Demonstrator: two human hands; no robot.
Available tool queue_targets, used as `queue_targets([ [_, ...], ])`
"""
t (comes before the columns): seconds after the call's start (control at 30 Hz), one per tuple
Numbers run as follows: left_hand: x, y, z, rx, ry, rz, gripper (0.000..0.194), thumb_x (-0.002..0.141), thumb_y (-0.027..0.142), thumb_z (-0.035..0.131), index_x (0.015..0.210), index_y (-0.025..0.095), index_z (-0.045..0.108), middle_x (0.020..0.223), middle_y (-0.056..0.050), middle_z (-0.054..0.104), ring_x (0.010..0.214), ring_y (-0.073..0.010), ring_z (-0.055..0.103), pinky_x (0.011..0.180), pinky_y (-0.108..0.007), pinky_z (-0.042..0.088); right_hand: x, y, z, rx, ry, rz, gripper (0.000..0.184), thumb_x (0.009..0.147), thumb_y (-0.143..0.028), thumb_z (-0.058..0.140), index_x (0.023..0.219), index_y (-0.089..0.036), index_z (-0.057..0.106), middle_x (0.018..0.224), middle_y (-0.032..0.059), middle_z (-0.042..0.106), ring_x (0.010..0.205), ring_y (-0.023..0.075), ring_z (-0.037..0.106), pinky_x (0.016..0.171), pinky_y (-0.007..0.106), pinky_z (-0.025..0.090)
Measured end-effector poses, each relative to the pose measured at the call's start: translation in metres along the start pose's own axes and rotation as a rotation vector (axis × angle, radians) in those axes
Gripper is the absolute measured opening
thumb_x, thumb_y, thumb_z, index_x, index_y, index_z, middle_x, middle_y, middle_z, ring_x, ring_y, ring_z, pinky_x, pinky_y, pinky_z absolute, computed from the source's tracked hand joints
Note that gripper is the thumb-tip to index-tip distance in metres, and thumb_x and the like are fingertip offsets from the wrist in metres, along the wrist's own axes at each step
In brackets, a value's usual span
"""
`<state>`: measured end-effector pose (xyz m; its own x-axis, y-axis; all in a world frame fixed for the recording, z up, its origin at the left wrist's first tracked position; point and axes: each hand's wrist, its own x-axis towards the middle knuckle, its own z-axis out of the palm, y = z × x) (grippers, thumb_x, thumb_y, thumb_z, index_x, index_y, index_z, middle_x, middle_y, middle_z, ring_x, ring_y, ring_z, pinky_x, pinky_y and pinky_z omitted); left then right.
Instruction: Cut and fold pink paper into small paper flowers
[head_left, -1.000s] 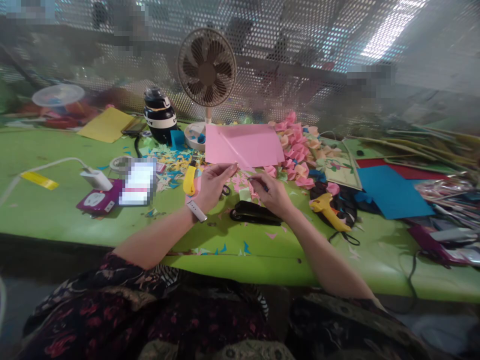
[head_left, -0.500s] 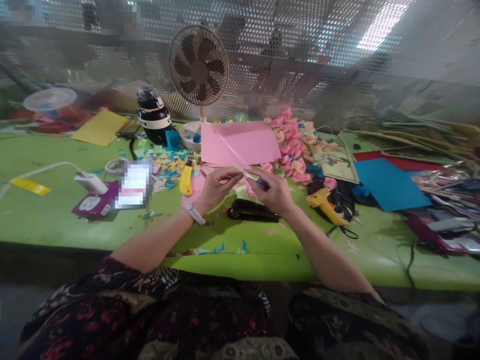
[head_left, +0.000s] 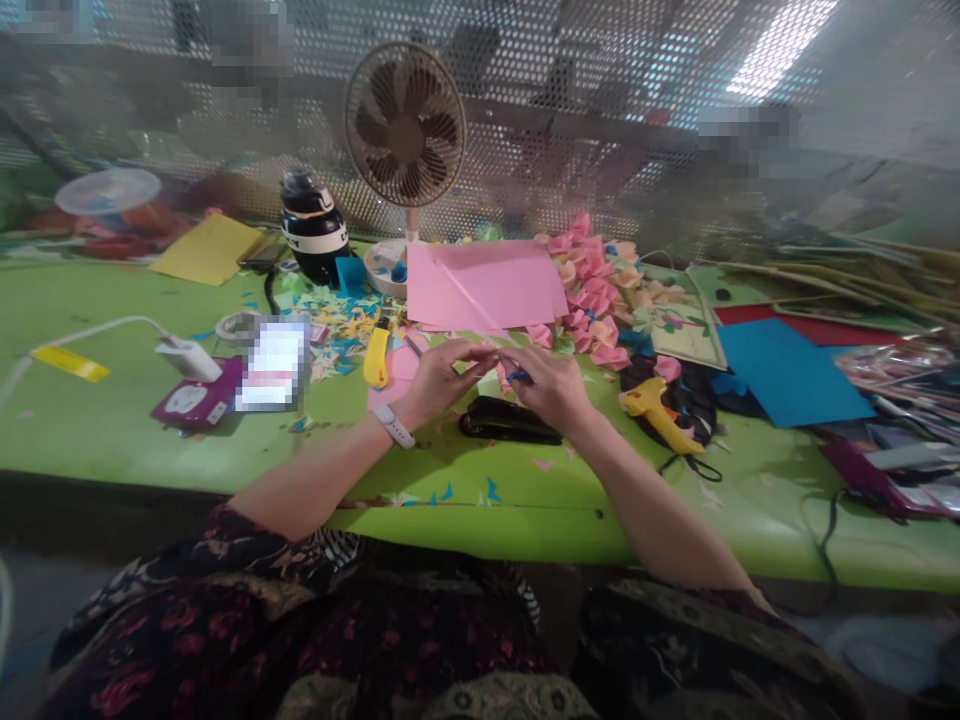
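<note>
Above the green table, my left hand (head_left: 450, 378) and my right hand (head_left: 553, 385) meet at the fingertips, both pinched. What my left fingers grip is too small to make out. A small dark-blue object (head_left: 517, 376) shows in the curled fingers of my right hand; its kind is unclear. Just beyond the hands lies a sheet of pink paper (head_left: 510, 285), crossed by a thin pale strip or stick (head_left: 461, 285) that slants toward my fingertips. Below the hands rests a black stapler (head_left: 510, 420). Left of my left hand is a yellow-handled cutter (head_left: 376, 358).
Folded pink paper pieces (head_left: 592, 285) are heaped at right, near a yellow glue gun (head_left: 660, 415) and blue paper (head_left: 787, 370). At left are a phone (head_left: 272, 365), a purple power strip (head_left: 196, 400), a black bottle (head_left: 315, 235) and paper scraps (head_left: 349, 325). A fan (head_left: 406, 125) stands behind.
My fingertips have drawn closer together, and the pale green bit seen between them before is now hidden. The whole view has shifted slightly; the table items stay put.
</note>
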<state>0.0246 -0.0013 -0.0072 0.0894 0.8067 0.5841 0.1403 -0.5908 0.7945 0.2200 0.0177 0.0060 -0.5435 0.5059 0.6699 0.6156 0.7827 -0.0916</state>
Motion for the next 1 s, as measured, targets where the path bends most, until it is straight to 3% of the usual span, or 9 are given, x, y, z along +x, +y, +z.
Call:
queue_targets([
  [0.13,-0.0005,0.0025,-0.0011,-0.080,0.009,-0.046,0.026,0.085,0.040,0.072,0.096,0.017,0.071,0.091,-0.007,0.074,0.082,-0.0159,0.068,0.077,-0.029,0.053,-0.0002,0.0022,0.0013,0.051,0.019,-0.001,0.029,0.091,-0.017,0.054,0.114,-0.021,0.071,0.103,0.0071,0.078,0.085,0.0209,0.074,0.069,0.030,0.058],
  [0.27,0.0022,0.0003,-0.0006,-0.260,-0.024,-0.234,0.034,0.088,0.048,0.066,0.097,0.015,0.067,0.090,-0.006,0.071,0.080,-0.0136,0.067,0.073,-0.026,0.053,-0.0010,0.0026,0.0039,0.091,0.019,-0.031,0.026,0.089,-0.017,0.056,0.110,-0.021,0.072,0.098,0.0067,0.079,0.079,0.0218,0.074,0.067,0.031,0.058],
  [0.37,0.0038,0.0007,-0.0001,-0.365,-0.129,-0.363,0.033,0.087,0.047,0.066,0.097,0.016,0.067,0.086,-0.005,0.071,0.077,-0.0132,0.067,0.068,-0.025,0.053,-0.0015,0.0019,0.0056,0.114,0.008,-0.020,0.023,0.090,-0.018,0.056,0.107,-0.022,0.073,0.095,0.0063,0.079,0.078,0.0212,0.074,0.067,0.031,0.057],
  [0.47,0.0038,0.0033,0.0003,-0.404,-0.134,-0.436,0.026,0.085,0.040,0.070,0.095,0.017,0.069,0.087,-0.005,0.072,0.075,-0.0125,0.067,0.064,-0.023,0.052,-0.0012,0.0003,0.0065,0.152,0.019,0.002,0.021,0.092,-0.021,0.057,0.105,-0.023,0.073,0.094,0.0056,0.079,0.077,0.0197,0.074,0.067,0.030,0.058],
  [0.6,0.0033,0.0049,0.0003,-0.445,-0.100,-0.471,0.019,0.084,0.036,0.071,0.088,0.017,0.071,0.086,-0.005,0.072,0.074,-0.0117,0.066,0.064,-0.023,0.053,0.0009,-0.0027,0.0060,0.177,0.032,0.026,0.018,0.093,-0.024,0.058,0.101,-0.023,0.074,0.090,0.0053,0.079,0.074,0.0192,0.074,0.066,0.030,0.058],
  [0.83,0.0056,0.0003,-0.0038,-0.575,-0.121,-0.491,0.029,0.080,0.035,0.076,0.102,0.017,0.073,0.098,-0.007,0.074,0.086,-0.0156,0.070,0.071,-0.027,0.056,0.0035,-0.0034,0.0033,0.213,0.069,0.074,0.018,0.089,-0.022,0.059,0.100,-0.022,0.074,0.090,0.0056,0.079,0.071,0.0181,0.072,0.066,0.029,0.056],
  [1.0,0.0067,-0.0035,-0.0062,-0.582,-0.124,-0.518,0.021,0.078,0.030,0.078,0.093,0.016,0.074,0.089,-0.005,0.075,0.079,-0.0135,0.069,0.072,-0.027,0.056,0.0027,-0.0057,0.0029,0.246,0.016,0.157,0.019,0.088,-0.027,0.060,0.099,-0.021,0.075,0.082,0.0053,0.076,0.064,0.0166,0.065,0.062,0.029,0.052],
])
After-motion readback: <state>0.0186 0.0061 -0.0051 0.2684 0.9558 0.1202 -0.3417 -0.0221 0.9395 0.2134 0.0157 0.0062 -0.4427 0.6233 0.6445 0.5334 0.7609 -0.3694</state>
